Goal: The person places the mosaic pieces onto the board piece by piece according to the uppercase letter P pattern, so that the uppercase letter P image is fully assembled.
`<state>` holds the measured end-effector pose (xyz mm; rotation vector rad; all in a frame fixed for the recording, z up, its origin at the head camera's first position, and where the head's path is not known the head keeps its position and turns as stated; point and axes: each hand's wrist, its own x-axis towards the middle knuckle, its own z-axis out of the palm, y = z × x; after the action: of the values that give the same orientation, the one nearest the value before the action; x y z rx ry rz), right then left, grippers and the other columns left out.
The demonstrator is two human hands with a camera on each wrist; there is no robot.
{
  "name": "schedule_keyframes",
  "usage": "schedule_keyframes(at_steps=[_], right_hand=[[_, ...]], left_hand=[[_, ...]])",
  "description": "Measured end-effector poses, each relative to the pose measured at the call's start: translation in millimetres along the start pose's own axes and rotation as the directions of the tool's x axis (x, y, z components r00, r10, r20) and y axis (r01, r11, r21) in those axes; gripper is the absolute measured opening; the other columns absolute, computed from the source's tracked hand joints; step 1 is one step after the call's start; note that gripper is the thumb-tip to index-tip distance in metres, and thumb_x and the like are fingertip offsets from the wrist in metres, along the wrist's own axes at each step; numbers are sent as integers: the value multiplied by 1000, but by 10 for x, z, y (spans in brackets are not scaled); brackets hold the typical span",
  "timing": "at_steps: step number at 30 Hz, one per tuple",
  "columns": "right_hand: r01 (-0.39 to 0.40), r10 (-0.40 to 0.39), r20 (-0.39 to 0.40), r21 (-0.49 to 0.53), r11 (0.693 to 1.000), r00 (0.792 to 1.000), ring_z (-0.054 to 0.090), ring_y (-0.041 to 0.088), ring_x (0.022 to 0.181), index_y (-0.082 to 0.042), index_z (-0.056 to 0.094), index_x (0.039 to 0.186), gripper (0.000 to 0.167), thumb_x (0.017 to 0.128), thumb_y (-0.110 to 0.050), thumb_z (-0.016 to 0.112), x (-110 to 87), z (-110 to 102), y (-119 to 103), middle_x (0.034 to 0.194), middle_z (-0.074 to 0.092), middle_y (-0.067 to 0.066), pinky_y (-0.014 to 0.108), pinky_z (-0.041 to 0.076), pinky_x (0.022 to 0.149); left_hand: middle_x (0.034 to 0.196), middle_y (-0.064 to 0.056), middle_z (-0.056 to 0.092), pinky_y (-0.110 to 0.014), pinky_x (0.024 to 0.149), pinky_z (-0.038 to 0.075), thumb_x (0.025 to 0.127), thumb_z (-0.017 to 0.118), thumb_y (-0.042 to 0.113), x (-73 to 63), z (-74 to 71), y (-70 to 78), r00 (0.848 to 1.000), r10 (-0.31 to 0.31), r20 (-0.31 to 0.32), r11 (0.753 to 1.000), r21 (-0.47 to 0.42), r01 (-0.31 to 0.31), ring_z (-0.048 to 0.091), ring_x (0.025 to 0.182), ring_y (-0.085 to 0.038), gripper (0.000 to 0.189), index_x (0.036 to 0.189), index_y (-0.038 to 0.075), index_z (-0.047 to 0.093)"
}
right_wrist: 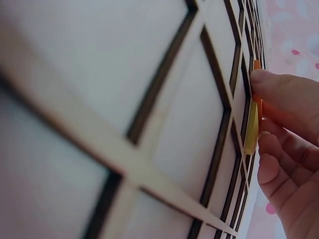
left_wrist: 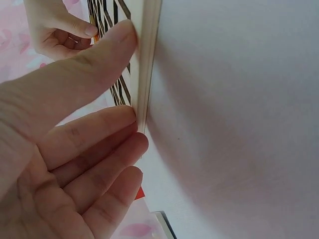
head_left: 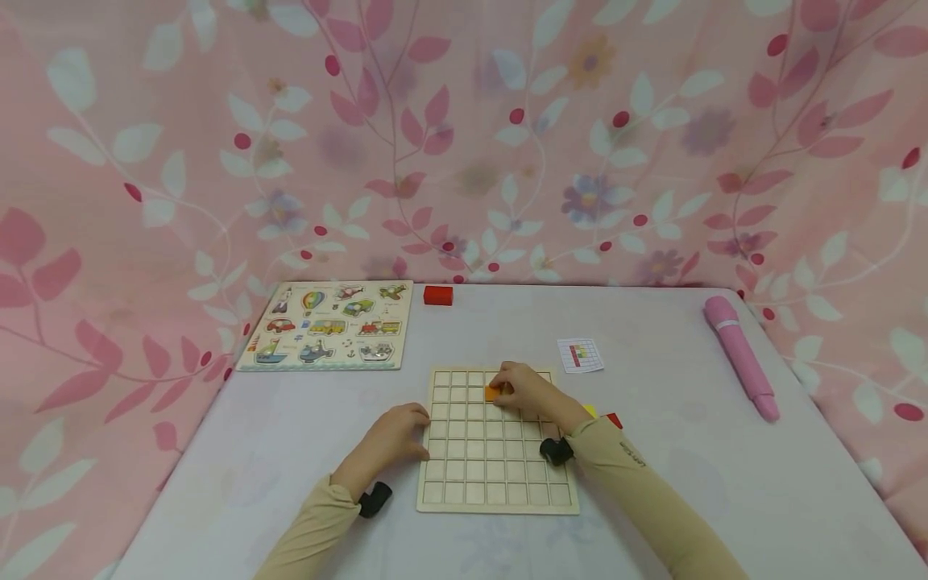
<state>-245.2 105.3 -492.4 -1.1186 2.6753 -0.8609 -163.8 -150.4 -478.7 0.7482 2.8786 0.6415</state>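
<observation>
A light wooden grid board (head_left: 453, 491) lies flat on the table with square cells. Thumb and fingers of my right hand (head_left: 532, 393) pinch an orange tile (head_left: 492, 394) at the board's far rows. In the right wrist view a yellow tile (right_wrist: 251, 130) stands in the grid beside the orange one, close to the fingertips. My left hand (head_left: 390, 437) rests its fingertips and thumb on the board's left edge, with the fingers extended, as the left wrist view shows.
A small printed card (head_left: 593, 364) lies beyond the board's right corner. Yellow (head_left: 590, 410) and red pieces (head_left: 614, 420) show beside the right forearm. Farther back are a red block (head_left: 438, 296) and a vehicle picture puzzle (head_left: 339, 312). A pink pen-like stick (head_left: 741, 354) lies far right.
</observation>
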Motion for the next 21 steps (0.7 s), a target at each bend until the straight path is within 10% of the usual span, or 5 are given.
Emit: schedule_keyframes(at_steps=[21], right_hand=[[69, -67, -112, 18, 997, 991, 46, 13, 63, 1, 66, 94, 18, 77, -7, 69, -275, -265, -24, 82, 57, 2, 22, 41, 54]], left_hand=[[95, -8, 59, -37, 81, 43, 55, 83, 15, 4, -4, -12, 1000, 17, 6, 1000, 13, -17, 55, 91, -25, 45, 91, -4, 66]])
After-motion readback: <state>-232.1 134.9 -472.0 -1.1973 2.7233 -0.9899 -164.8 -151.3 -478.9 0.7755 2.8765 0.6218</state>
